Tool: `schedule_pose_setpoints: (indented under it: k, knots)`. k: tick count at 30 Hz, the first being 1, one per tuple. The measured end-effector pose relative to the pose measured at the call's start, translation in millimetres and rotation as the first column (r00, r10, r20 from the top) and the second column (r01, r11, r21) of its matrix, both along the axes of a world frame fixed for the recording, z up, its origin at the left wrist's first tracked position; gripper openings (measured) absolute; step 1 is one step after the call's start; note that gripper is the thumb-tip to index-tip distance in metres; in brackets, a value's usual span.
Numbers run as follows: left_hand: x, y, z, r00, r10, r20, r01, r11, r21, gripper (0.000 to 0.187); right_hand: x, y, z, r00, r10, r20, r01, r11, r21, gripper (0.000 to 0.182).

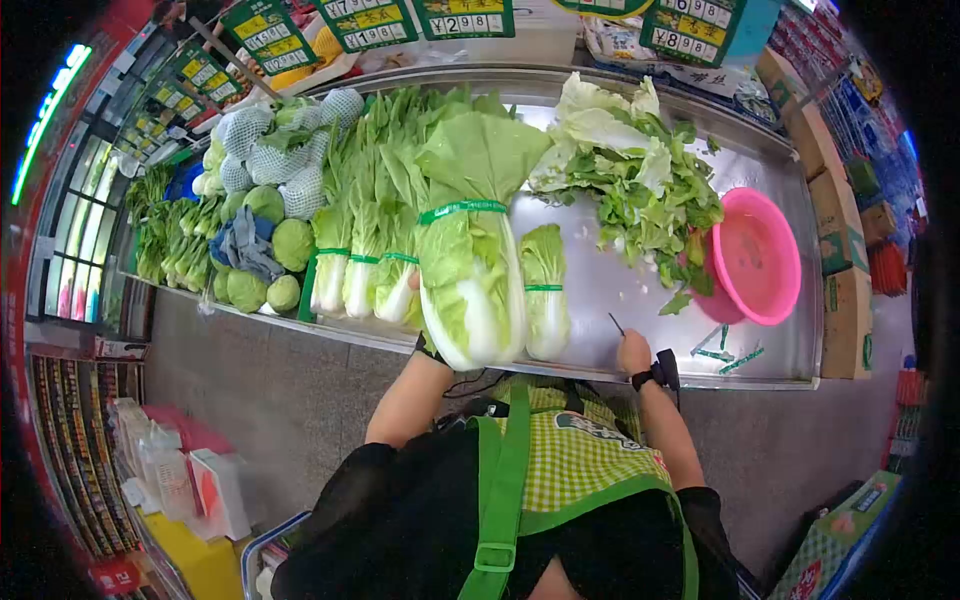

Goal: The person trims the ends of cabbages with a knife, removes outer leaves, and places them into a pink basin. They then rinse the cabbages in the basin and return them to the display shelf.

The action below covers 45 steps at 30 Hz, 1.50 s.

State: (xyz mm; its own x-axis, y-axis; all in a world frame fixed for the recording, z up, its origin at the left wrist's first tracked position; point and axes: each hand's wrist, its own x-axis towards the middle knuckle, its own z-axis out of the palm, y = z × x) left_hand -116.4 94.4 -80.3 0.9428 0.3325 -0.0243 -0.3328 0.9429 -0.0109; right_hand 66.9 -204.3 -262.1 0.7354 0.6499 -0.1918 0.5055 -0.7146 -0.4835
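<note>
A large Chinese cabbage [470,250] with a green band round its leaves is held up over the table's front edge by my left hand [414,280]. Most of that hand is hidden behind the cabbage; only a bit of finger and the wrist show. My right hand [633,353] is closed at the front edge on a thin, dark, pointed tool [616,323], its kind too small to tell. Between the hands lies a smaller banded cabbage [545,290]. Several more banded cabbages [362,265] stand in a row to the left.
Loose trimmed leaves [640,170] are heaped on the metal table [590,270]. A pink basin [755,258] of water stands at the right, with cut green bands [728,350] before it. Round cabbages [293,245] and netted produce [285,160] fill the left; cardboard boxes [835,220] line the right side.
</note>
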Motion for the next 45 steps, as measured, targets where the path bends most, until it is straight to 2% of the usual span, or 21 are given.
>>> schedule_pose_setpoints:
  k: [4,6,9,12,14,17,19,22,29,31,32,33,34,35,36,37,38,41,43,44,45]
  knots:
    - [-5,-2,-1,0.996,0.014,0.092,-0.028,0.989,0.147,0.085,2,-1,-19,0.997,-0.066,0.035,0.067,0.997,-0.031,0.015]
    - [-7,-8,8,0.998,0.059,-0.026,-0.057,0.995,0.081,0.084,1,4,-24,0.984,-0.164,0.074,0.166,0.986,-0.02,0.012]
    - [-8,-21,46,0.999,0.023,0.025,-0.023,1.0,0.015,0.085,3,10,-33,0.988,-0.149,0.048,0.152,0.986,-0.065,0.012]
    - [-8,-19,59,1.0,-0.014,0.011,0.013,0.995,0.097,0.101,-1,10,-31,0.986,-0.159,0.044,0.162,0.984,-0.077,0.012]
    - [-22,-1,42,0.986,-0.142,0.092,0.127,0.98,0.151,0.106,-3,10,-33,0.982,-0.182,0.048,0.187,0.977,-0.104,0.014]
    - [-42,10,9,0.977,-0.201,0.071,0.176,0.95,0.259,0.118,-3,11,-29,0.984,-0.17,0.051,0.176,0.973,-0.147,0.015]
    - [-57,34,-47,0.992,0.02,-0.127,0.026,0.935,0.354,0.113,-4,12,-28,0.984,-0.168,0.051,0.174,0.969,-0.173,0.016]
    - [-69,53,-45,0.992,0.085,-0.09,-0.047,0.93,0.365,0.102,-6,16,-24,0.981,-0.182,0.066,0.19,0.972,-0.142,0.016]
    - [-78,56,-20,0.997,-0.027,0.078,0.0,0.946,0.325,0.078,-9,27,-8,0.987,-0.151,0.053,0.159,0.958,-0.24,0.017]
    - [-75,44,-6,0.971,-0.161,0.178,0.104,0.951,0.292,0.072,-17,41,26,0.989,-0.064,0.136,0.117,0.895,-0.431,0.017]
    - [-73,39,1,0.95,-0.213,0.228,0.145,0.948,0.282,0.069,-19,36,9,0.954,-0.071,0.292,0.181,0.91,-0.372,0.02]
    - [-69,33,8,0.936,-0.235,0.263,0.161,0.948,0.273,0.066,-19,44,12,0.955,-0.061,0.292,0.172,0.913,-0.371,0.02]
    - [-65,29,16,0.942,-0.193,0.273,0.122,0.958,0.258,0.063,-19,55,16,0.971,-0.03,0.235,0.069,0.985,-0.16,0.022]
    - [-62,23,27,0.974,-0.029,0.223,-0.024,0.973,0.23,0.061,-21,66,23,0.983,0.011,0.186,-0.023,0.998,0.064,0.026]
    - [-56,19,36,0.975,-0.028,0.222,-0.024,0.973,0.228,0.061,-27,84,39,0.987,0.041,-0.153,0.001,0.964,0.265,0.033]
    - [-49,16,45,0.992,0.113,0.063,-0.125,0.959,0.254,0.067,-38,105,64,0.878,0.127,-0.462,0.098,0.896,0.433,0.041]
    - [-42,15,49,0.964,0.249,-0.093,-0.212,0.931,0.296,0.075,-57,125,117,0.737,0.254,-0.626,0.133,0.854,0.504,0.046]
    - [-31,27,46,0.994,0.094,0.056,-0.109,0.915,0.387,0.068,-103,157,234,0.178,0.573,-0.8,0.305,0.741,0.598,0.068]
    - [-26,36,41,0.998,0.0,0.061,-0.022,0.932,0.363,0.073,-124,171,258,0.344,0.695,-0.631,0.196,0.605,0.772,0.075]
    - [-24,39,36,0.993,0.033,0.116,-0.089,0.85,0.518,0.085,-127,170,261,0.357,0.685,-0.635,0.206,0.605,0.769,0.075]
    - [-22,42,32,0.989,0.021,0.148,-0.096,0.846,0.525,0.093,-129,167,263,0.41,0.649,-0.641,0.254,0.593,0.764,0.08]
